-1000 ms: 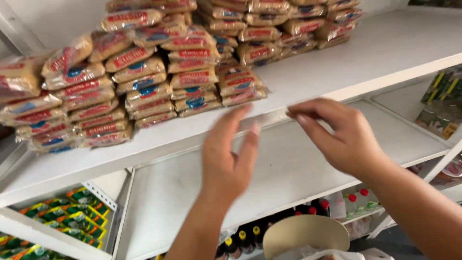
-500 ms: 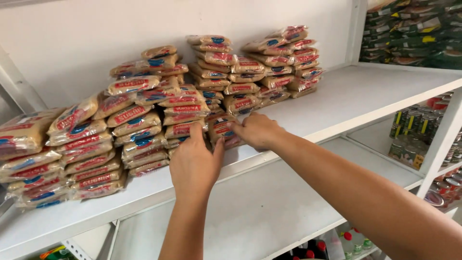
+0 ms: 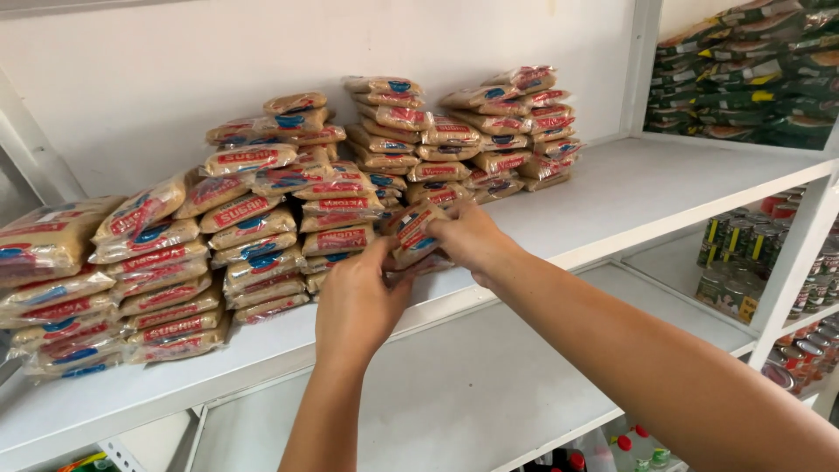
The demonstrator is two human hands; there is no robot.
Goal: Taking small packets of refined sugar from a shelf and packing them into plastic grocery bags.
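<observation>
While both grip it, the packet [image 3: 414, 232] sits between left hand [image 3: 357, 301] and right hand [image 3: 472, 240].

We note packet stacks [image 3: 262, 218] on the shelf [image 3: 664, 188], against its back wall; cans [image 3: 743, 262] lower right of it, dark packs [image 3: 752, 79] right.

Green packets [image 3: 752, 74] fill the neighbouring shelf at upper right. Tins [image 3: 743, 262] stand on the shelf below, with red-capped bottles [image 3: 625, 443] lower down.
</observation>
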